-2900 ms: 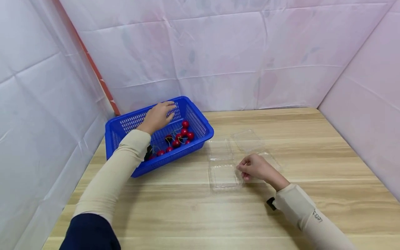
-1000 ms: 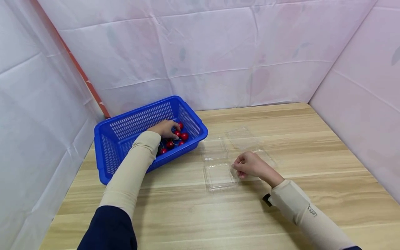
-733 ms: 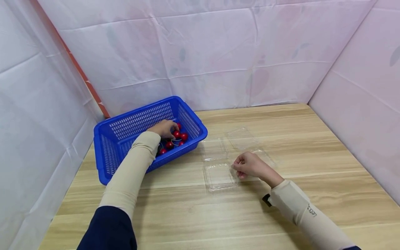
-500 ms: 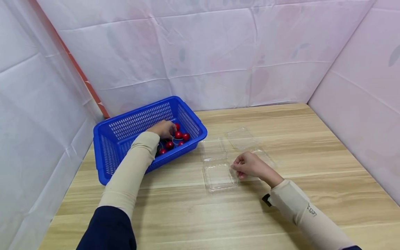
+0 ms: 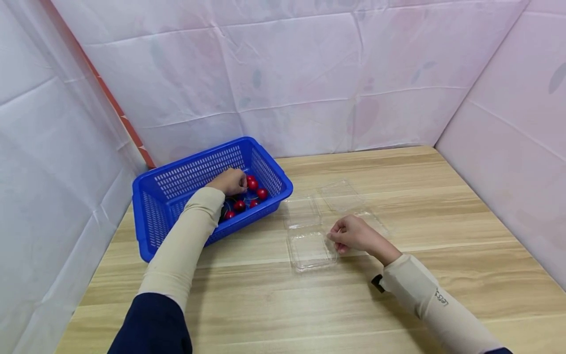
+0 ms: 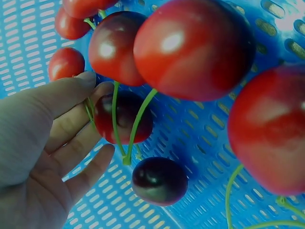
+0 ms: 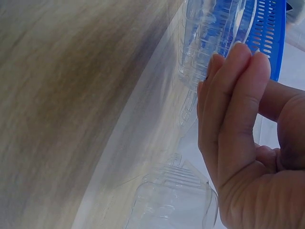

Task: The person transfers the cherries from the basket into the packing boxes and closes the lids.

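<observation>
My left hand (image 5: 231,181) is down inside a blue perforated basket (image 5: 269,169). In the left wrist view, its thumb and index fingertip meet at a green stem beside a red cherry (image 6: 66,64); the other fingers are loosely bent. Several more cherries (image 6: 190,47), red and dark, lie around it with stems joined in pairs. My right hand (image 5: 353,233) pinches the right rim of a clear plastic box (image 5: 311,250), which lies unfolded with its lid (image 5: 302,212) behind. The right thumb's grip is partly hidden in the right wrist view.
Another clear plastic box (image 5: 373,223) lies unfolded behind the right hand, its lid (image 5: 340,195) farther back. The wooden table (image 5: 274,309) ends against white cloth walls (image 5: 292,69) at the back and sides.
My left hand has lowered from above the basket into the cherries, and its fingers have drawn together; some cherries shifted. The right hand stays at the box rim. The head view has moved slightly.
</observation>
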